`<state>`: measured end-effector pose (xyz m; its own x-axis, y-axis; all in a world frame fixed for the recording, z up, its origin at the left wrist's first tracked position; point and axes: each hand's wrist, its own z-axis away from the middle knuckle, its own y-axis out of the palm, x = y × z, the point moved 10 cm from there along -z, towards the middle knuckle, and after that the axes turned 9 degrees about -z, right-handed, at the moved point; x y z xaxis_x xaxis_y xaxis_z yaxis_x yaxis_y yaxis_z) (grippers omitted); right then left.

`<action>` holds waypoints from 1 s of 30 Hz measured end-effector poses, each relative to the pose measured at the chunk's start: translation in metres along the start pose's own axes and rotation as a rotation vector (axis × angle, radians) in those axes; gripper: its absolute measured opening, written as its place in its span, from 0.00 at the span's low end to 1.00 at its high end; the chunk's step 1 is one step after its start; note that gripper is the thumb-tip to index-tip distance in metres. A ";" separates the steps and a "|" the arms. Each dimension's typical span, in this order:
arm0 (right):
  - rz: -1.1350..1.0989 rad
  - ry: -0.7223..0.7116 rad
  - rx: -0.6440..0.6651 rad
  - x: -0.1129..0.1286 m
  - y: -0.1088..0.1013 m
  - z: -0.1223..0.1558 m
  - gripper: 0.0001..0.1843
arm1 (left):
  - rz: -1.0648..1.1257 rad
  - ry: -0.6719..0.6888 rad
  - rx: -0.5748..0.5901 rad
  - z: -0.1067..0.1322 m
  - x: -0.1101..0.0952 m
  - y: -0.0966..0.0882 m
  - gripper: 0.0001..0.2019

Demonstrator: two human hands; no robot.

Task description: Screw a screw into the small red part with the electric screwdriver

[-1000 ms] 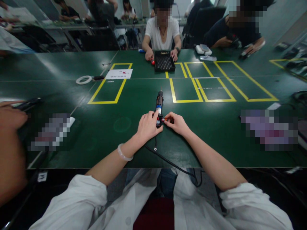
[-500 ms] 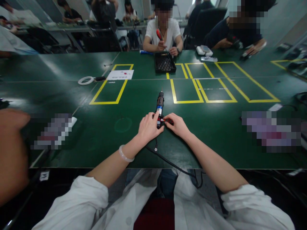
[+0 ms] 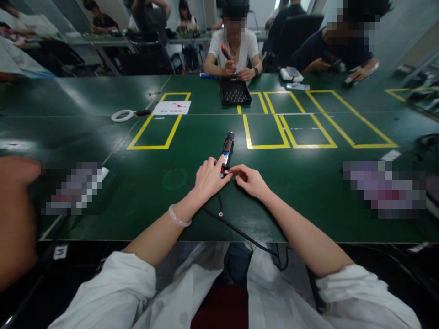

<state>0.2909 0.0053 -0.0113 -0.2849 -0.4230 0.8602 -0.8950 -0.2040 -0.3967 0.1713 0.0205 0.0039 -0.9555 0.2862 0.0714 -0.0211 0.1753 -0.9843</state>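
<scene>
An electric screwdriver with its inner parts exposed lies on the green table, its tip pointing away from me. Its body shows a black front end and a blue and silver middle. My left hand is closed over the near end, index finger along the body. My right hand is just to the right, thumb and index finger apart. The index fingertip reaches a small red part beside the left thumb; whether it touches is unclear. A black cord with a ring terminal beside it runs toward me over the table edge.
Yellow tape frames mark the table ahead. A white sheet and a white cable coil lie at left. Opposite, a person holds a red-handled tool over a black tray. Blurred-out items lie on both sides.
The near end of the screwdriver and my left hand have shifted slightly left. My right fingers have parted; the red and black piece seen between them before no longer shows there.
</scene>
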 end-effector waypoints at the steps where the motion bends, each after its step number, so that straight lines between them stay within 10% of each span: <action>1: -0.005 0.003 0.009 0.000 0.001 0.000 0.17 | -0.006 0.009 0.002 0.000 0.002 0.000 0.32; 9: 0.000 0.013 -0.018 -0.008 -0.005 0.000 0.11 | -0.109 0.001 0.050 -0.003 0.053 0.003 0.34; 22: 0.042 0.018 0.020 -0.011 -0.001 0.000 0.08 | -0.225 -0.334 0.276 -0.020 0.265 0.021 0.36; 30: 0.028 0.016 0.025 -0.012 0.001 -0.001 0.07 | -0.303 -0.447 0.396 -0.025 0.340 0.023 0.36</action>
<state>0.2930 0.0108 -0.0218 -0.3150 -0.4149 0.8536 -0.8777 -0.2147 -0.4283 -0.1471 0.1454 0.0100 -0.9186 -0.1537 0.3640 -0.3326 -0.1964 -0.9224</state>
